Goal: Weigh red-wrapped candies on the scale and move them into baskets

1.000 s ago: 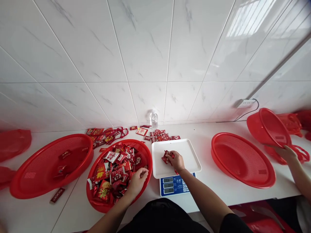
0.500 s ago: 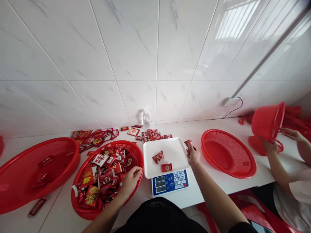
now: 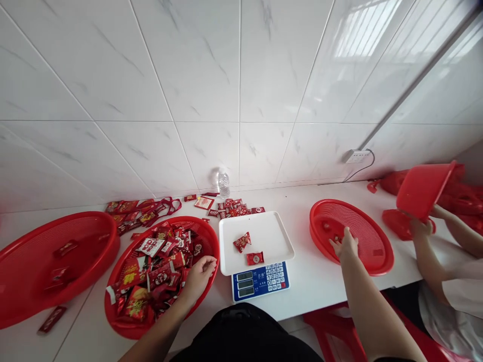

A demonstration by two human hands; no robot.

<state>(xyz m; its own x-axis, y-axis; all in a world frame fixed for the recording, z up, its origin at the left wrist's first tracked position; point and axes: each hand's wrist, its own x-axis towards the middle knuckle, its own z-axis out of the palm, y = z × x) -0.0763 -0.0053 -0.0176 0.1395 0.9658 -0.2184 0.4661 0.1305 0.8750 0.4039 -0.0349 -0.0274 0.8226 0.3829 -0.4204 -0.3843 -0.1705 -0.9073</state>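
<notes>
My left hand (image 3: 201,276) is over the near right rim of a red basket (image 3: 113,314) heaped with red snack packets (image 3: 162,274). Its fingers are curled and pressed together; whatever they may hold is hidden. Over another red basket (image 3: 372,226), my right hand (image 3: 346,245) has its fingers spread. A few small red packets (image 3: 337,238) are just beyond those fingertips, inside that basket. Between the two baskets stands a digital scale (image 3: 260,281) with a white tray (image 3: 264,229). Two packets, one twisted (image 3: 242,242) and one flat (image 3: 255,258), lie on the tray.
At far left a large red basket (image 3: 109,246) holds a few packets. Loose packets (image 3: 239,208) and a clear plastic bottle (image 3: 224,183) are by the wall. On the right, a co-worker's hands (image 3: 422,229) tilt a red tub (image 3: 422,188). A red stool (image 3: 332,327) stands below the table edge.
My right hand has moved right from beside the scale tray to over the right basket and opened, releasing its small red packets there. My left hand has barely moved.
</notes>
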